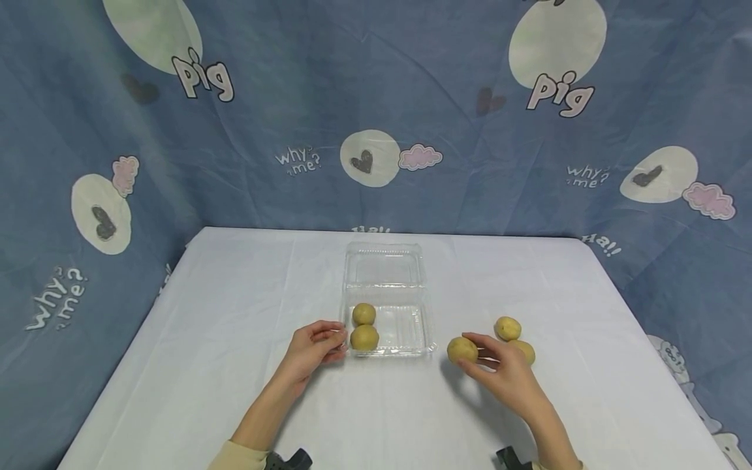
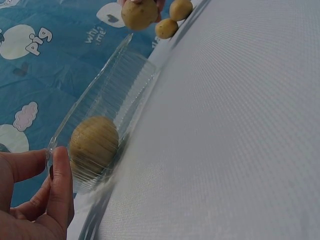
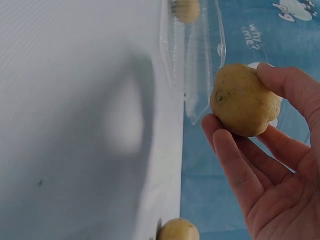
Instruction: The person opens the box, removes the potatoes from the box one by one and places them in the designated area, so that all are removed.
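Observation:
A clear plastic clamshell box (image 1: 402, 326) stands on the table with its lid (image 1: 384, 266) folded back. Two potatoes, a smaller one (image 1: 364, 314) and a larger one (image 1: 364, 338), sit along its left side. My left hand (image 1: 317, 349) pinches the box's left rim between thumb and fingers, which the left wrist view shows up close. To the right of the box, my right hand (image 1: 502, 372) holds another potato (image 3: 245, 100) between thumb and fingertips, raised above the cloth with a shadow below.
Two more potatoes lie on the table to the right, one (image 1: 508, 328) behind the right hand and one (image 1: 523, 352) partly hidden by it. A white cloth (image 1: 235, 294) covers the table. Behind hangs a blue printed curtain (image 1: 252, 176).

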`<state>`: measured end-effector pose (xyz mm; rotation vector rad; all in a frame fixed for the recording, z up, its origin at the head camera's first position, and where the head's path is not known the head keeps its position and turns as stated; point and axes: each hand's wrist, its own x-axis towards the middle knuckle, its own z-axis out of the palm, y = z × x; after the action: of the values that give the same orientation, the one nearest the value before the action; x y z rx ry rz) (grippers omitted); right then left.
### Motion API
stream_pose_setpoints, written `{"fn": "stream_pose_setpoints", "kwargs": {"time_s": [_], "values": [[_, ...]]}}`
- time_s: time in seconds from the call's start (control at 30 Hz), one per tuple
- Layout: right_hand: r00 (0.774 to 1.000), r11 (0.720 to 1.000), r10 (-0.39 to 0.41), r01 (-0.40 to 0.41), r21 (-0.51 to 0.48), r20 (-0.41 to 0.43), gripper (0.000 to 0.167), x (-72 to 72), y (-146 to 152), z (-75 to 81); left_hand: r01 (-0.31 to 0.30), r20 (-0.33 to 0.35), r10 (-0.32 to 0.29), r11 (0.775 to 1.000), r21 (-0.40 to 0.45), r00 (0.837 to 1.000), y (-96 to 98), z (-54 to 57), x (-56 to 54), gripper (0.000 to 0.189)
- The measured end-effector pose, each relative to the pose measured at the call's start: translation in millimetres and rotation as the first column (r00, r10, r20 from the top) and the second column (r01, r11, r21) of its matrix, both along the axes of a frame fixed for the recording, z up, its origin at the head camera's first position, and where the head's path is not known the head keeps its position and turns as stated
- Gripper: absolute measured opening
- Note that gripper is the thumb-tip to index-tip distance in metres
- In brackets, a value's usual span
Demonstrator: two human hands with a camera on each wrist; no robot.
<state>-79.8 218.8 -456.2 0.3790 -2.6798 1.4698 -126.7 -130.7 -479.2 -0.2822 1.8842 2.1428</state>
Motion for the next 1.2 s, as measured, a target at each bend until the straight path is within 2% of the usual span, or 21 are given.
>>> {"fn": "stream_pose_setpoints", "kwargs": {"time_s": [0.47, 0.93, 1.2], "values": [[0.999, 0.999, -0.041, 0.041, -0.017, 0.021, 0.041, 9.4, 9, -5.1, 0.009, -0.002, -0.009, 1.0, -0.003, 1.0, 0.6, -0.7, 0.1, 0.028], [0.996, 0.996, -0.085, 0.085, -0.003, -0.015, 0.041, 18.5, 19, -5.3, 0.001, 0.0, -0.001, 1.0, -0.005, 1.0, 0.9, -0.8, 0.4, 0.027], [0.994, 0.994, -0.11, 0.11, -0.01, -0.007, 0.041, 23.5, 24, -8.9, -0.01, 0.002, 0.01, 1.0, -0.002, 1.0, 1.2, -1.0, 0.0, 0.026]]}}
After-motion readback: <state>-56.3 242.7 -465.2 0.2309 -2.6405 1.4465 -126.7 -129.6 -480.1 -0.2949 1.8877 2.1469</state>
